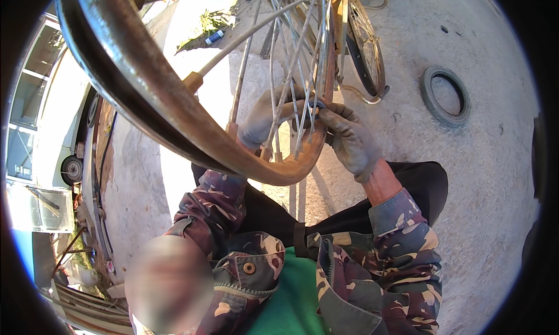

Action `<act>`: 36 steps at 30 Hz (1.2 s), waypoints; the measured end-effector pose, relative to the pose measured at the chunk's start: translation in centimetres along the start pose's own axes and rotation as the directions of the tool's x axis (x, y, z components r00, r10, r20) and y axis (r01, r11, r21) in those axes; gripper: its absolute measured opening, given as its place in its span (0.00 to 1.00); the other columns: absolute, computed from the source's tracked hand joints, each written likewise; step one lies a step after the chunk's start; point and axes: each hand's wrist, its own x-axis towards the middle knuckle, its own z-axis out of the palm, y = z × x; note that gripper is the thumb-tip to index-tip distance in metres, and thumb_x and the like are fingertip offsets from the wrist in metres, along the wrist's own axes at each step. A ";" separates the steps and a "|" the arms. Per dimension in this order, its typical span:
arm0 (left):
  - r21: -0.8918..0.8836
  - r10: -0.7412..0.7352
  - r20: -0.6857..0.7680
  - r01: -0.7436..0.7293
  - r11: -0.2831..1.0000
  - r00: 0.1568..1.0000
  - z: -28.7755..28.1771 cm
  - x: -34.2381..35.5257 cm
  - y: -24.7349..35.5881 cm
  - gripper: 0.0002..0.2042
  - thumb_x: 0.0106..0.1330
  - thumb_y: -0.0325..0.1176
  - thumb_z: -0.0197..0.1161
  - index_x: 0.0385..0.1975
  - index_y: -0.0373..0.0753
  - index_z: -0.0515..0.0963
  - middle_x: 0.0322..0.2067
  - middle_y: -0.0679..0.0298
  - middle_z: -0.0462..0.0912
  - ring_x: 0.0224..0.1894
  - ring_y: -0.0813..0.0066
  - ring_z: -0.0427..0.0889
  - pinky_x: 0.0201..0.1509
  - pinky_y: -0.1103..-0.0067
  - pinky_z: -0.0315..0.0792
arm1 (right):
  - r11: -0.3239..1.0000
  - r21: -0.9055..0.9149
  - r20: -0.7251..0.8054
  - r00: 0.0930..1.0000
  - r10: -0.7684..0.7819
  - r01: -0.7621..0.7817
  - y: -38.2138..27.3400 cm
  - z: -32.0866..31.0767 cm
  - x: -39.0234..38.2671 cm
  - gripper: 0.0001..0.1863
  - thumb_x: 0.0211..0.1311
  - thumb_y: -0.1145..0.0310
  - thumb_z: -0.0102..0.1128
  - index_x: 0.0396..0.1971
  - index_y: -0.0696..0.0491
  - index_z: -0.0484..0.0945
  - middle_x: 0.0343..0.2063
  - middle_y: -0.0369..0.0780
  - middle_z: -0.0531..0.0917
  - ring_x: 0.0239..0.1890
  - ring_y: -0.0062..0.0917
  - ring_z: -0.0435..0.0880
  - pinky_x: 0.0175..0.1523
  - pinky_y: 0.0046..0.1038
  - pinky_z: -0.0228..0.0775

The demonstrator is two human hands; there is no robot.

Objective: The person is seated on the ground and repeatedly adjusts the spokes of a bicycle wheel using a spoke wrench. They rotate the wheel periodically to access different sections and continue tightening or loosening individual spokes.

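Observation:
A rusty metal bicycle wheel rim (174,116) stands close in front of me, its groove facing the left. Thin spokes (249,58) run from its nipples to the upper middle. My left hand (262,120), in a greyish work glove, reaches behind several spokes, its fingers curled in by the rim's right side. My right hand (352,138), gloved too, pinches at the same spot from outside the rim. Between the fingertips of both hands is a small dark piece (316,105) with a shiny part; spokes and fingers hide what it is.
Beyond the rim stands another bicycle part with a spoked wheel (378,67). A loose grey tyre (428,97) lies on the concrete ground (489,177) at the right. At the far left are a small wheel (71,170) and planks; a blue bottle (214,37) lies near grass.

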 end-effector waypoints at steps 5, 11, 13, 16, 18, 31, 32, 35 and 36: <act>0.089 0.027 -0.013 -0.025 0.996 1.000 -0.1 -0.1 0.2 0.20 0.71 0.39 0.69 0.50 0.25 0.82 0.37 0.58 0.87 0.36 0.75 0.85 0.40 0.79 0.78 | 0.999 -0.042 -0.013 1.000 -0.007 0.007 0.1 -0.1 0.2 0.14 0.75 0.68 0.65 0.55 0.57 0.79 0.46 0.38 0.87 0.48 0.21 0.87 0.55 0.29 0.81; 0.347 0.137 -0.082 -0.100 0.933 0.987 0.6 0.1 -0.7 0.19 0.70 0.39 0.70 0.49 0.26 0.82 0.35 0.61 0.87 0.34 0.77 0.84 0.39 0.80 0.77 | 0.999 -0.030 -0.009 0.999 -0.045 0.045 0.4 -0.5 0.1 0.15 0.73 0.65 0.67 0.54 0.55 0.80 0.45 0.37 0.87 0.46 0.20 0.87 0.55 0.27 0.80; 0.368 0.156 -0.137 -0.096 0.925 0.978 0.7 -0.1 -0.6 0.20 0.71 0.40 0.70 0.49 0.26 0.82 0.33 0.62 0.86 0.33 0.79 0.83 0.38 0.81 0.76 | 0.998 -0.002 0.032 0.998 -0.057 0.058 0.3 -0.8 0.2 0.16 0.74 0.64 0.67 0.55 0.55 0.80 0.46 0.36 0.87 0.45 0.20 0.86 0.57 0.28 0.80; 0.205 0.115 -0.263 -0.061 0.977 0.958 -0.1 0.0 -1.2 0.22 0.74 0.44 0.68 0.52 0.26 0.81 0.32 0.62 0.86 0.31 0.80 0.81 0.35 0.83 0.74 | 0.997 -0.026 0.000 0.998 -0.069 0.069 0.6 -0.8 0.1 0.17 0.75 0.63 0.66 0.56 0.55 0.80 0.46 0.36 0.86 0.45 0.19 0.86 0.57 0.28 0.80; 0.030 0.084 -0.200 -0.080 0.996 0.976 -0.8 -0.4 -1.5 0.25 0.75 0.46 0.67 0.54 0.26 0.80 0.33 0.61 0.87 0.31 0.80 0.81 0.35 0.84 0.73 | 0.991 -0.123 -0.017 0.998 -0.057 0.054 0.7 -0.9 0.3 0.17 0.75 0.65 0.65 0.58 0.56 0.79 0.47 0.37 0.86 0.45 0.19 0.86 0.56 0.28 0.81; -0.340 0.169 0.019 -0.153 0.928 0.985 0.9 -1.6 -3.4 0.24 0.73 0.38 0.68 0.61 0.28 0.76 0.45 0.54 0.87 0.47 0.69 0.88 0.53 0.76 0.83 | 0.966 -0.240 -0.006 0.995 -0.100 0.095 1.0 -1.2 0.4 0.19 0.78 0.66 0.61 0.62 0.57 0.78 0.50 0.38 0.86 0.48 0.19 0.86 0.55 0.28 0.82; -0.340 0.152 0.017 -0.137 0.930 0.988 1.0 -1.5 -3.5 0.24 0.73 0.39 0.68 0.61 0.28 0.76 0.45 0.55 0.87 0.46 0.70 0.88 0.52 0.76 0.83 | 0.965 -0.246 -0.010 0.995 -0.096 0.091 0.9 -1.2 0.3 0.18 0.78 0.66 0.61 0.62 0.57 0.78 0.50 0.38 0.86 0.48 0.19 0.86 0.56 0.28 0.82; -0.389 0.077 0.056 -0.050 0.920 0.995 0.7 -1.4 -3.1 0.24 0.72 0.40 0.69 0.60 0.27 0.76 0.45 0.57 0.86 0.46 0.72 0.87 0.51 0.77 0.82 | 0.964 -0.256 -0.009 0.997 -0.082 0.077 0.8 -1.2 0.4 0.18 0.78 0.66 0.60 0.62 0.58 0.78 0.50 0.38 0.86 0.48 0.19 0.86 0.56 0.28 0.82; -0.415 0.052 0.078 -0.015 0.910 0.996 0.5 -1.3 -3.0 0.25 0.72 0.40 0.70 0.60 0.27 0.76 0.45 0.57 0.86 0.46 0.72 0.86 0.51 0.77 0.82 | 0.963 -0.259 -0.005 0.997 -0.077 0.074 0.8 -1.1 0.3 0.19 0.78 0.66 0.61 0.62 0.58 0.78 0.50 0.38 0.86 0.49 0.19 0.86 0.56 0.28 0.82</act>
